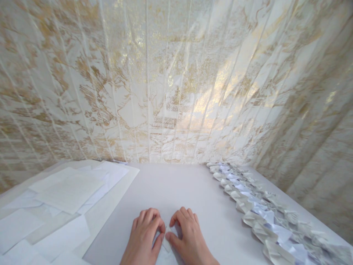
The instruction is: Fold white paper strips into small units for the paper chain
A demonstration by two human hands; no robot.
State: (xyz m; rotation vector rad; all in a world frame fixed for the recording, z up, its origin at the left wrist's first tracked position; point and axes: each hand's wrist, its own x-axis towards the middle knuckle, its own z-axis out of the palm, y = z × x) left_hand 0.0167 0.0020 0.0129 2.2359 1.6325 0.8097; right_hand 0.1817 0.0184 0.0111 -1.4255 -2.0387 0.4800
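Note:
Both hands meet over a small piece of folded white paper (166,246) at the near middle of the table. My left hand (147,233) curls in from the left, thumb and forefinger closed on the paper's edge. From the right, my right hand (186,233) pinches the same paper near its tip with thumb and forefinger. Much of the paper lies between the hands and runs out of the bottom of the view, so its full shape is hidden.
Loose white paper sheets (73,191) overlap on a larger sheet (121,193) at the left. Rows of folded paper pieces (256,219) line the right side of the pale table (171,184). A patterned curtain (154,81) hangs behind the far edge.

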